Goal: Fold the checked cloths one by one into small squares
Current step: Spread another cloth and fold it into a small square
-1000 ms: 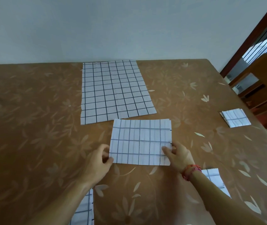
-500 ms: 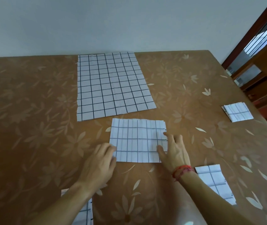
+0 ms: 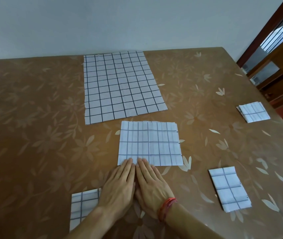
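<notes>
A half-folded white checked cloth [image 3: 150, 143] lies flat on the brown table [image 3: 34, 135] in front of me. My left hand [image 3: 118, 185] and my right hand [image 3: 152, 186] lie side by side, palms down, fingers straight, with the fingertips resting on the cloth's near edge. Behind it a larger unfolded checked cloth [image 3: 121, 87] is spread flat. Folded small cloths lie at the near right [image 3: 229, 188], the far right [image 3: 253, 112] and the near left [image 3: 83, 207], the last partly hidden by my left forearm.
The table has a glossy floral cover and its right edge runs close to the far-right folded cloth. A wooden chair [image 3: 282, 78] stands beyond that edge. A plain wall rises behind the table.
Both hands have come together from the cloth's two near corners to the middle left of its near edge. They were holding the corners; now they lie flat.
</notes>
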`<state>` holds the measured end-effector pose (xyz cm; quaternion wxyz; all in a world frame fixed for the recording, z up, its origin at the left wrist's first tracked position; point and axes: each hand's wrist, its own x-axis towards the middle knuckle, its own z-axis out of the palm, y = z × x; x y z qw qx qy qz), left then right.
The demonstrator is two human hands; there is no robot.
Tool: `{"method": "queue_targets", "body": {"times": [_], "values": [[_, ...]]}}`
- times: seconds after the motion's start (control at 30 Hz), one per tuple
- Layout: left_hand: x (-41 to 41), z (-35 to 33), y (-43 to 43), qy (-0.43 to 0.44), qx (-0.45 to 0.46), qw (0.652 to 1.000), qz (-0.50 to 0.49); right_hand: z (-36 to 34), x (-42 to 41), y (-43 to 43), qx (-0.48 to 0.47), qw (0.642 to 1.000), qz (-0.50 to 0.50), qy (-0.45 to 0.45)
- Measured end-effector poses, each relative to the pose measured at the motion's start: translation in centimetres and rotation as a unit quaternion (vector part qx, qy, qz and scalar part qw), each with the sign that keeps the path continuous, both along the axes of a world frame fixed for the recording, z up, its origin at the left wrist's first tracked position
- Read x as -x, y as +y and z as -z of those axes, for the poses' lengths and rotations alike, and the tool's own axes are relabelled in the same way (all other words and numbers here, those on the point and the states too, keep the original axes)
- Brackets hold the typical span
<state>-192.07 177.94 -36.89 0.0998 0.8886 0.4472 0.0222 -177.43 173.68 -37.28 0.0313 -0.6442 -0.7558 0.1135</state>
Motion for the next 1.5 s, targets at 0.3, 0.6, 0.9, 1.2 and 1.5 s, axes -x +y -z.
{"method": "queue_targets", "body": {"times": [0.3,0.6,0.9,1.2,1.5], "values": [[0.9,-0.5,-0.2,0.052,0.033,0.997,-0.044,-0.9,-2.3,-1.7,0.048,0.995,0.076,-0.053],[0.4,-1.7,-0.2,0.033,0.069,0.996,-0.036,-1.4,-6.4,-3.6,0.094,0.979,0.181,-0.03],[0.6,-1.3,-0.1,0.036,0.091,0.994,-0.05,-2.0,-6.2,-1.7,-0.027,0.972,0.235,-0.017],[0.3,-0.7,0.0,0.044,0.092,0.993,-0.057,-4.1,-9.2,7.8,0.048,0.883,0.456,0.102],[0.4,-0.3,0.0,0.029,0.097,0.993,-0.064,-4.0,-8.9,9.8,0.054,0.865,0.494,0.072]]}}
